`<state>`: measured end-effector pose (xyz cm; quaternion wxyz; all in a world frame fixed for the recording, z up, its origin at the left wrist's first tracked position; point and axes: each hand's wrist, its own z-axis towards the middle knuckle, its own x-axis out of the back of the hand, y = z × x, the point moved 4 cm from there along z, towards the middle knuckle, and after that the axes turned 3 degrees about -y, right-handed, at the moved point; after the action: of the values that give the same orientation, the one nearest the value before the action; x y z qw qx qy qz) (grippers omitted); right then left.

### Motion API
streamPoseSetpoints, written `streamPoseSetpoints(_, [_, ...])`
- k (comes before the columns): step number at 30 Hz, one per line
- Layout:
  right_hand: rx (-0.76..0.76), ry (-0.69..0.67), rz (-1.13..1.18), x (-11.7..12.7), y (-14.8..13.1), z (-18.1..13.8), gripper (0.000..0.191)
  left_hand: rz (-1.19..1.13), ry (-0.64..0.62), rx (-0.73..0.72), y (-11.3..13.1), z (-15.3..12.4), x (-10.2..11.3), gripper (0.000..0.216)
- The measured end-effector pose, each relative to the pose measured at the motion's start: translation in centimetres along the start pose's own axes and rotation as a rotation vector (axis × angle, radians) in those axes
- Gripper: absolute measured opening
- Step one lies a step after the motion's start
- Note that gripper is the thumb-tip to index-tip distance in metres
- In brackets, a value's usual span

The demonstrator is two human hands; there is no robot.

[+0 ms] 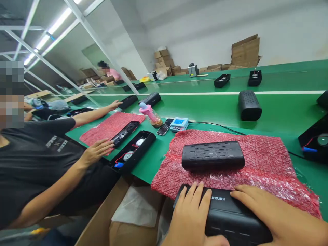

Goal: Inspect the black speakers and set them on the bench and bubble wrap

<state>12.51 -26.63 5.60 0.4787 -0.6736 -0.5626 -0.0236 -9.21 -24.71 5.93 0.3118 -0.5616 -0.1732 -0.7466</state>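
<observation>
1. Nearest: black speaker (230, 215) w/ a white logo on its face sits at the bench edge, partly overhanging toward the person. Left hand (191, 213) lies flat on its left end, fingers spread fwd; right hand (276, 215) is draped over its right end, fingers pointing left. Neither is a fist – both press down & bracket the unit, prob. to steady it where it juts past the edge.
2. Just behind: red bubble wrap (269, 164) spread over the green bench (282, 112), likely as padding vs scratches. A second speaker (213, 155), grille side showing, lies on it, apart from both hands.
3. Far right edge: an open housing (314, 141) w/ red/blue wires showing, cut off by frame.
4. Left: a co-worker in a black shirt (33, 153), one hand (98, 150) flat on another red pad (110, 128) beside an open speaker shell (133, 150) w/ drivers & wiring exposed; other arm reaches out toward a speaker (128, 101) further back.
5. Mid bench: pink bottle (150, 114), phone (165, 126), small blue-screen device (179, 123) w/ a cable running right.
6. Beyond: an upright speaker (249, 105), more units along the belt, cardboard boxes (244, 51) at the wall.
</observation>
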Motion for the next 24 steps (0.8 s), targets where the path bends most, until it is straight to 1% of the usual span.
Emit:
streamPoseSetpoints(2, [0.007, -0.056, -0.031, 0.1, -0.4, 0.2, 0.087, -0.053, -0.110, -0.012, -0.6, -0.5, 0.2, 0.097])
streamPoseSetpoints(4, [-0.012, -0.075, -0.026, 0.4, -0.1, 0.5, 0.091, -0.111, -0.227, 0.029, -1.8, -0.9, 0.4, 0.102])
streamPoseSetpoints(5, [-0.019, -0.071, -0.002, 0.6, 0.3, 0.7, 0.094, -0.129, -0.253, 0.066, -2.4, -1.0, 0.6, 0.101])
streamPoseSetpoints(7, [-0.024, -0.046, 0.098, 1.0, 1.3, 1.2, 0.098, -0.144, -0.235, 0.132, -3.6, -1.3, 1.0, 0.090])
streamPoseSetpoints(9, [-0.032, -0.009, 0.266, 1.3, 2.5, 1.8, 0.102, -0.151, -0.169, 0.159, -4.2, -1.5, 1.3, 0.074])
streamPoseSetpoints(11, [-0.030, -0.010, 0.496, 1.4, 3.5, 2.6, 0.099, -0.150, -0.102, 0.167, -4.5, -1.7, 1.5, 0.059])
streamPoseSetpoints(12, [-0.014, -0.036, 0.606, 1.4, 4.0, 3.1, 0.094, -0.149, -0.081, 0.160, -4.4, -1.7, 1.6, 0.055])
streamPoseSetpoints(14, [0.047, -0.108, 0.771, 1.4, 4.6, 3.9, 0.081, -0.148, -0.081, 0.112, -4.1, -1.6, 1.5, 0.060])
streamPoseSetpoints(16, [0.085, -0.159, 0.819, 1.7, 5.2, 4.4, 0.074, -0.130, -0.136, 0.032, -3.4, -1.5, 1.0, 0.078])
streamPoseSetpoints(18, [0.082, -0.137, 0.719, 2.1, 5.7, 4.3, 0.074, -0.084, -0.209, -0.031, -2.5, -1.2, 0.2, 0.097])
streamPoseSetpoints(19, [0.076, -0.091, 0.617, 2.3, 5.9, 4.1, 0.074, -0.055, -0.243, -0.040, -2.2, -1.1, -0.3, 0.106])
streamPoseSetpoints(20, [0.076, -0.015, 0.486, 2.6, 5.8, 3.7, 0.071, -0.031, -0.284, -0.038, -1.9, -0.9, -0.7, 0.115])
streamPoseSetpoints(22, [0.126, 0.207, 0.161, 2.9, 4.9, 2.4, 0.057, -0.013, -0.375, -0.002, -1.5, -0.6, -1.5, 0.127])
streamPoseSetpoints(24, [0.259, 0.445, -0.202, 2.2, 2.7, 1.1, 0.048, -0.021, -0.450, 0.049, -1.4, -0.3, -1.9, 0.124])
